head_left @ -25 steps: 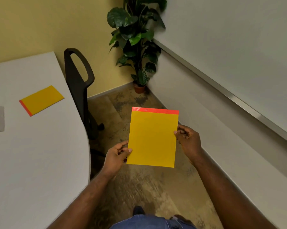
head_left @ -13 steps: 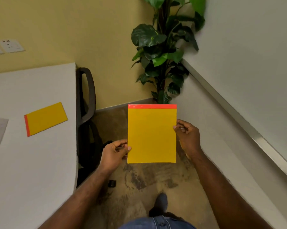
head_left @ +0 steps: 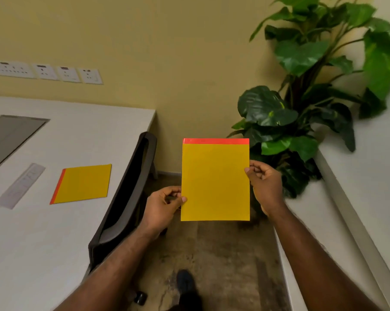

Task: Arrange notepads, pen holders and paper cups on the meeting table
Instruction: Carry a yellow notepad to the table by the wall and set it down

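I hold a yellow notepad [head_left: 215,180] with a red top strip in front of me, above the floor. My left hand [head_left: 162,205] pinches its lower left edge. My right hand [head_left: 263,182] pinches its right edge higher up. A second yellow notepad [head_left: 83,184] of the same kind lies flat on the white meeting table [head_left: 32,232] at the left, its red strip turned to the left. No pen holders or paper cups are in view.
A black chair [head_left: 126,194] stands pushed against the table's right edge, between me and the table. A white remote [head_left: 21,185] and a grey inset panel [head_left: 10,135] lie on the table. A large potted plant [head_left: 301,104] fills the corner, with a white ledge [head_left: 346,221] at the right.
The view has advanced toward the yellow wall, so the plant, chair and table notepad loom larger. Both hands keep the same pinch on the notepad, held steady before me.
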`<state>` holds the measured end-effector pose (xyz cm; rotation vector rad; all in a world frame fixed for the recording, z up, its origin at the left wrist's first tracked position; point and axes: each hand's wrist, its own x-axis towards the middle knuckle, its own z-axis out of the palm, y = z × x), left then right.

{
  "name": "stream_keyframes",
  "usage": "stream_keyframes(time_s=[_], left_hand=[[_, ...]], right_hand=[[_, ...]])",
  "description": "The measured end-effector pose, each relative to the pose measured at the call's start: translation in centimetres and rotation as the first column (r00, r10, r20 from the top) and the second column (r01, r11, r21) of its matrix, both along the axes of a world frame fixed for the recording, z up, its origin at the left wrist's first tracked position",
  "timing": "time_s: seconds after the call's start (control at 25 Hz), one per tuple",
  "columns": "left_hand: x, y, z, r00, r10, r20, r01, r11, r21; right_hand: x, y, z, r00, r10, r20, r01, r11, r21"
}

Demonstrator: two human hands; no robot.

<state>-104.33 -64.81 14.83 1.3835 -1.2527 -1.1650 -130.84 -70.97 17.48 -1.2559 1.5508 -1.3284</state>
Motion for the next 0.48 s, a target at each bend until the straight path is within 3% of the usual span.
stream_keyframes(time_s=[0.48], left_hand=[[5.5,-20.3,2.5,0.955,0.298,0.012,-0.297,0.953,-0.058]], right_hand=[[10.2,-29.1,2.6,0.982,0.182,-0.044,-0.185,0.981,-0.063]])
